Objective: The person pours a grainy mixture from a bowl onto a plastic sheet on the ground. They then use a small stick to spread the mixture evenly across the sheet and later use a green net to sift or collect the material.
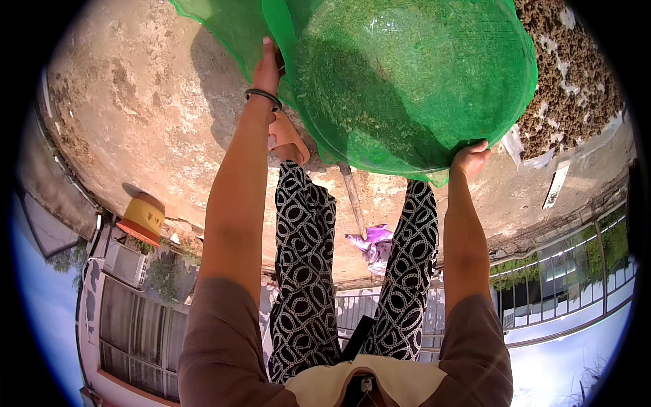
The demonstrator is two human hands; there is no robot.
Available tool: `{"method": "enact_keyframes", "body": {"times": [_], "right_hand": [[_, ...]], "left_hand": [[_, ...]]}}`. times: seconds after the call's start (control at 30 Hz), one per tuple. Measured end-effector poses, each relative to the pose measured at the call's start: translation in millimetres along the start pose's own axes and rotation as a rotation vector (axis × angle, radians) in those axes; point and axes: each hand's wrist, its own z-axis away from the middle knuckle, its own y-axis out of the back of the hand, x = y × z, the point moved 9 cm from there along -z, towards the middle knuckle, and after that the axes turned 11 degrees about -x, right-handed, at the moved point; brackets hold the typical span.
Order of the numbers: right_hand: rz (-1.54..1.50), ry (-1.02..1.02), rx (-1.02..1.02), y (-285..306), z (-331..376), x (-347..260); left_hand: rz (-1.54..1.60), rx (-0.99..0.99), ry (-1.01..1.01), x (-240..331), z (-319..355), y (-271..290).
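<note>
A large round basin or sieve point(420, 88) wrapped in green mesh fills the upper middle of the head view. Dried-looking bits show through the mesh, and a shadow lies across it. My right hand point(470, 161) is closed on its near right rim, thumb along the edge. My left hand point(268, 71), with a dark band at the wrist, is closed at the left side on the loose green netting point(227, 27), which hangs out beyond the rim. The netting hides some of the left fingers.
Brown crumbly material point(576, 74) lies spread on white sheeting at the right. A wooden stick point(352, 200) and a purple cloth point(376, 247) lie near my legs. A yellow pot point(142, 217) stands at the left. A metal railing point(569, 292) runs along the right side.
</note>
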Motion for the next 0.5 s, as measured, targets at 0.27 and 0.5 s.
{"method": "enact_keyframes", "body": {"times": [0.27, 0.5], "right_hand": [[-0.053, 0.107, -0.057, -8, -22, 8], [-0.098, 0.179, -0.113, -5, -33, 2]], "left_hand": [[0.331, -0.251, 0.044, -37, -45, -60], [0.510, -0.209, 0.096, -64, -43, -60]]}}
